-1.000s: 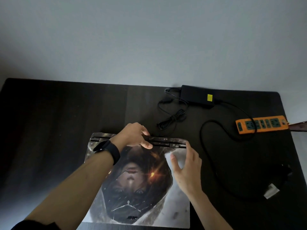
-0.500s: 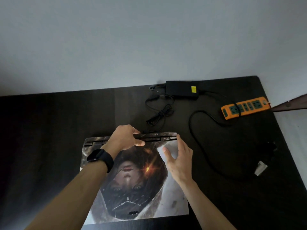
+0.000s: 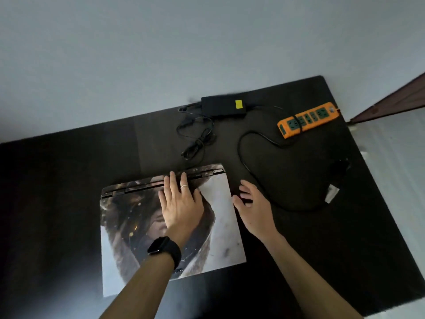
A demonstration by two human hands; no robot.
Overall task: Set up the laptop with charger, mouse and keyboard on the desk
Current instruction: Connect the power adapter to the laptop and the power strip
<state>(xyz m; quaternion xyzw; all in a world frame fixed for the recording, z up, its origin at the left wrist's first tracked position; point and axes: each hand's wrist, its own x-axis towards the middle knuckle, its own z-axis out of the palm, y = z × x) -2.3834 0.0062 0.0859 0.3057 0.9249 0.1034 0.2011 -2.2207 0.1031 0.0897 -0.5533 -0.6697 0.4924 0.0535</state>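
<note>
A closed laptop (image 3: pixel 220 226) with a printed picture on its lid lies on the dark desk (image 3: pixel 57 192), hinge edge away from me. My left hand (image 3: pixel 181 203), with a black watch on the wrist, lies flat on the lid, fingertips at the hinge edge. Just off the laptop's right edge, my right hand (image 3: pixel 255 208) is over the desk with fingers spread and holds nothing. The black charger brick (image 3: pixel 222 105) with a yellow sticker lies at the desk's far edge, its thin cable (image 3: pixel 197 139) coiled beside it. No mouse or keyboard is in view.
An orange power strip (image 3: pixel 308 119) lies at the far right of the desk. A thick black cord (image 3: pixel 250 171) loops from it toward a plug with a white tag (image 3: pixel 332 193) near the right edge. A grey wall stands behind the desk.
My left hand let go of the hinge edge and now lies flat on the lid. My right hand slid off the lid to the desk on the right. The view tilted.
</note>
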